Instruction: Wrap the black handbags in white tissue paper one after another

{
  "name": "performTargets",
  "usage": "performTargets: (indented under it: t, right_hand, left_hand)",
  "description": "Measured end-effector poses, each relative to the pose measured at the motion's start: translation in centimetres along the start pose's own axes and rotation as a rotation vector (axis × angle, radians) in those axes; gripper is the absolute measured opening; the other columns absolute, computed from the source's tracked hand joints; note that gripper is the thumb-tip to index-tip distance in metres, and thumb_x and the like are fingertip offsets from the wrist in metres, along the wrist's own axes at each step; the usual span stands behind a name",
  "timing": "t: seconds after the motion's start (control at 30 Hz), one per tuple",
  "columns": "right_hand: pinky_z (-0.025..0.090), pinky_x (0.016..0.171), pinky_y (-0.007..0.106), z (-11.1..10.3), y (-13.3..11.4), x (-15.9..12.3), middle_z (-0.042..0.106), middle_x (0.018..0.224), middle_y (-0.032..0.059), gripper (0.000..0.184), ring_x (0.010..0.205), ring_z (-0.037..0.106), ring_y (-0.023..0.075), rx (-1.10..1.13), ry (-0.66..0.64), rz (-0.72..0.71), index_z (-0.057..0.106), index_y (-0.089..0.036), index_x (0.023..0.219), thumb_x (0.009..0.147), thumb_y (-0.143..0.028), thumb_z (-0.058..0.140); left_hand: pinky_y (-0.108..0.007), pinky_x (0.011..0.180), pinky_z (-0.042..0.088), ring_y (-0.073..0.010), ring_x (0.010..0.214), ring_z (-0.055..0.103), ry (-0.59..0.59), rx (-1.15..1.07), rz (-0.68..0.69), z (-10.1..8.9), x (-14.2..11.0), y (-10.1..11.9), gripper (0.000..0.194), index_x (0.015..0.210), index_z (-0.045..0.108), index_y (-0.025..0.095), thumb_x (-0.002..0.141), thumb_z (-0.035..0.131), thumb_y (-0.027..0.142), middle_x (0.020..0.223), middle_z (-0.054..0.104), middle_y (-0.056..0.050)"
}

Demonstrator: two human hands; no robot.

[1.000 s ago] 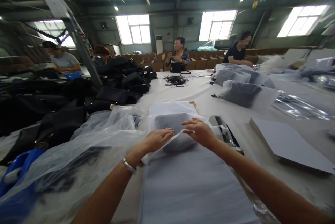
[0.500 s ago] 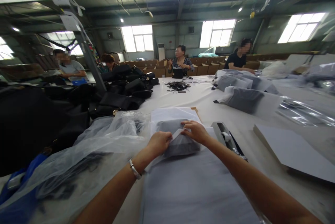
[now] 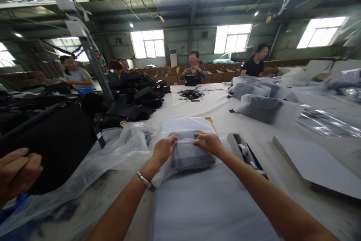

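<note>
1. Pinching the edge of a thin, translucent wrapping sheet (image 3: 185, 142), my left grip (image 3: 163, 149) is narrow, thumb against fingers, with a shiny metal bracelet (image 3: 144, 179) round its wrist.
2. On my feed, the right grip (image 3: 211, 144) is just as narrow, holding the same filmy edge, which runs taut between both.
3. Between them sits the dark bag (image 3: 193, 162), a rounded box shape seen hazily through the sheet, resting on smooth, flat pale sheets (image 3: 211, 207) on the desk (image 3: 214, 107).
4. Just beside the right grip I have a grey tape dispenser (image 3: 239, 147), and further right a stiff, angular white board (image 3: 313, 164).
5. To my left, crumpled, gauzy plastic film (image 3: 113, 152) spreads before a heap of smooth black handbags (image 3: 124, 109).
6. At the left edge, a co-worker's hand (image 3: 19, 173), fingers curled, overlaps a broad black bag (image 3: 60, 143); I cannot tell whether they touch.
7. Beyond the dispenser lie wrapped bags (image 3: 261, 108) in cloudy covers, near glossy, silvery packaging (image 3: 328, 120).
</note>
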State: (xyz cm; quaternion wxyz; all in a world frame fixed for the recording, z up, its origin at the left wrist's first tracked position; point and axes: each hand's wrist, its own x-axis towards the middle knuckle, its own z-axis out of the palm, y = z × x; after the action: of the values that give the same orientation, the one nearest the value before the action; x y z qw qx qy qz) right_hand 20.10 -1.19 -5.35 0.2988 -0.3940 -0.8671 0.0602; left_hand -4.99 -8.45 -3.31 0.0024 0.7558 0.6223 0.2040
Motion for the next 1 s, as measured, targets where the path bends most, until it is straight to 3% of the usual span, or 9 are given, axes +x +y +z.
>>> performTargets:
  t: [0.1, 0.17, 0.23, 0.3, 0.43, 0.57, 0.67, 0.83, 1.0]
  right_hand:
    - [0.056, 0.087, 0.035, 0.1, -0.1, 0.0, 0.073, 0.113, -0.0026, 0.012, 0.100, 0.070, 0.0210, 0.001, 0.003, 0.024, 0.073, -0.028, 0.081, 0.084, -0.039, 0.071]
    - [0.056, 0.087, 0.034, 0.0, -0.1, 0.1, 0.073, 0.113, -0.0035, 0.013, 0.100, 0.070, 0.0203, -0.001, 0.000, 0.033, 0.073, -0.028, 0.081, 0.084, -0.040, 0.071]
    - [0.055, 0.087, 0.033, 0.0, -0.2, 0.0, 0.073, 0.113, -0.0044, 0.013, 0.101, 0.070, 0.0195, -0.004, -0.004, 0.041, 0.073, -0.028, 0.081, 0.084, -0.041, 0.070]
    - [0.055, 0.087, 0.032, 0.0, -0.4, 0.0, 0.073, 0.113, -0.0049, 0.013, 0.101, 0.070, 0.0191, -0.011, -0.007, 0.049, 0.073, -0.029, 0.082, 0.084, -0.041, 0.070]
    - [0.054, 0.085, 0.030, -0.1, -0.2, 0.2, 0.073, 0.112, -0.0049, 0.013, 0.097, 0.070, 0.0184, -0.051, -0.014, 0.064, 0.073, -0.030, 0.082, 0.086, -0.041, 0.068]
    - [0.052, 0.089, 0.036, -0.7, 1.0, 1.1, 0.073, 0.111, 0.0015, 0.008, 0.098, 0.069, 0.0230, -0.137, 0.013, 0.102, 0.073, -0.027, 0.091, 0.087, -0.028, 0.067]
    - [0.046, 0.100, 0.046, -2.5, 2.3, 0.9, 0.068, 0.123, 0.0095, 0.023, 0.111, 0.064, 0.0296, -0.202, 0.074, 0.154, 0.072, -0.022, 0.105, 0.083, -0.015, 0.067]
    - [0.041, 0.108, 0.042, -7.8, 4.5, -4.7, 0.063, 0.131, 0.0082, 0.023, 0.122, 0.057, 0.0259, -0.216, 0.216, 0.274, 0.071, -0.022, 0.108, 0.089, -0.027, 0.059]
    - [0.036, 0.111, 0.045, -11.9, 5.1, -13.5, 0.063, 0.131, 0.0093, 0.031, 0.125, 0.054, 0.0288, -0.089, 0.227, 0.671, 0.076, -0.023, 0.095, 0.084, -0.047, 0.060]
  left_hand:
    - [-0.036, 0.082, 0.054, -0.0243, 0.091, 0.071, 0.051, 0.043, 0.011, 0.0, 0.0, 0.0, 0.022, 0.113, 0.065, 0.024, 0.092, 0.056, 0.024, 0.099, 0.075, -0.005]
    - [-0.046, 0.099, 0.048, -0.0275, 0.108, 0.065, 0.108, 0.078, 0.031, 0.0, -0.4, 0.9, 0.033, 0.124, 0.061, 0.022, 0.093, 0.051, 0.016, 0.115, 0.071, -0.010]
    - [-0.054, 0.113, 0.034, -0.0289, 0.126, 0.054, 0.184, 0.133, 0.119, 0.2, -1.2, 2.4, 0.042, 0.133, 0.055, 0.021, 0.094, 0.046, 0.010, 0.131, 0.063, -0.012]
    - [-0.049, 0.116, 0.033, -0.0257, 0.127, 0.053, 0.208, 0.182, 0.257, 0.9, -2.1, 4.1, 0.042, 0.132, 0.057, 0.023, 0.094, 0.045, 0.010, 0.132, 0.062, -0.009]
    - [-0.036, 0.105, 0.049, -0.0225, 0.124, 0.057, 0.068, 0.204, 0.317, 3.4, -3.3, 6.3, 0.033, 0.124, 0.063, 0.025, 0.094, 0.052, 0.018, 0.130, 0.065, -0.004]
    - [-0.054, 0.104, 0.047, -0.0308, 0.135, 0.047, 0.023, 0.207, 0.219, 4.7, -3.0, 6.1, 0.039, 0.133, 0.056, 0.025, 0.094, 0.055, 0.028, 0.144, 0.053, -0.006]
    - [-0.060, 0.104, 0.042, -0.0317, 0.141, 0.037, -0.070, 0.185, 0.159, 4.3, -2.6, 5.6, 0.044, 0.138, 0.050, 0.030, 0.095, 0.053, 0.033, 0.152, 0.044, -0.004]
    - [-0.059, 0.108, 0.038, -0.0304, 0.145, 0.029, -0.152, 0.162, 0.144, 3.8, -2.5, 5.4, 0.046, 0.142, 0.045, 0.030, 0.097, 0.049, 0.036, 0.156, 0.036, -0.004]
    - [-0.059, 0.107, 0.037, -0.0308, 0.145, 0.029, -0.129, 0.189, 0.155, 4.4, -2.6, 5.3, 0.045, 0.143, 0.045, 0.031, 0.098, 0.046, 0.035, 0.156, 0.035, -0.004]
